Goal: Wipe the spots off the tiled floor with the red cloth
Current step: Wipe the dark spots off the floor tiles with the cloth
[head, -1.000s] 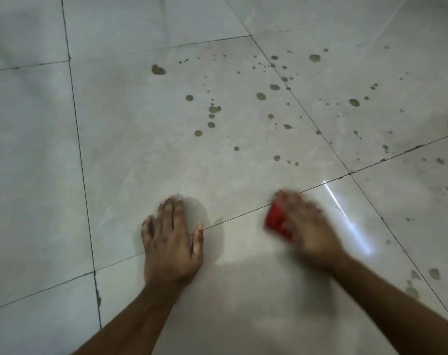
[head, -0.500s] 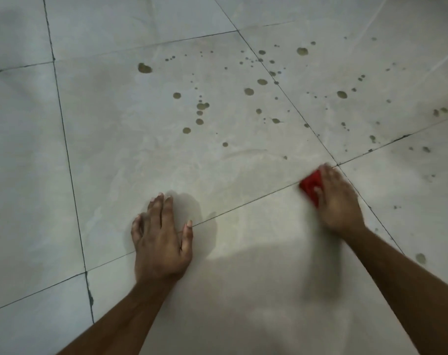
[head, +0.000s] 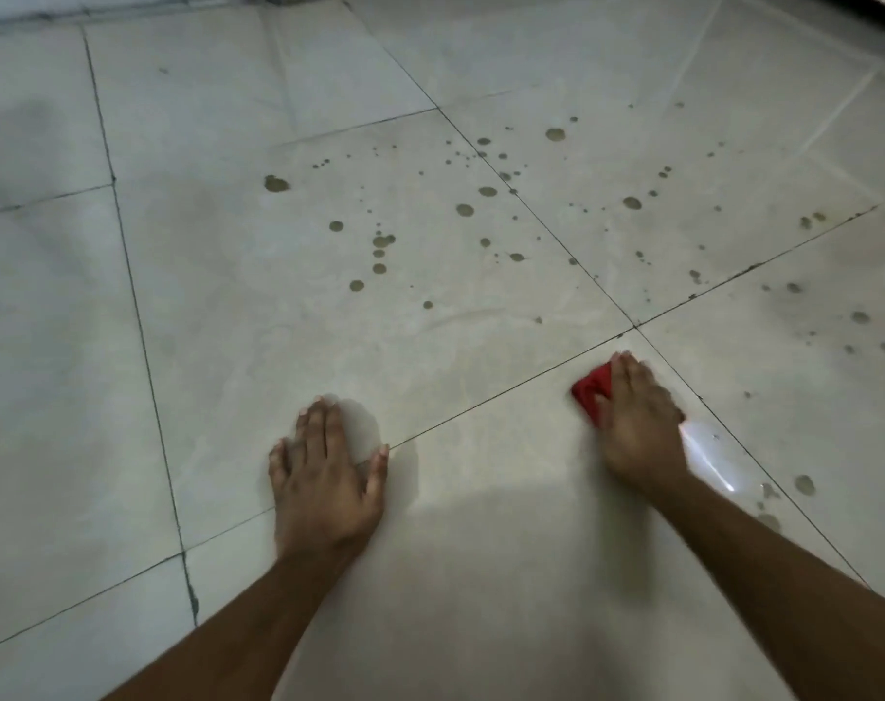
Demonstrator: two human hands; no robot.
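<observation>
Right hand presses the red cloth — grip seemingly flat; left hand spread on floor.

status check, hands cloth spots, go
Left hand flat on floor, bracing. Right hand presses red cloth on tile. Spots ahead unwiped. Nothing blocking.

Left hand flat (fingers straight), right hand pressing down
</observation>
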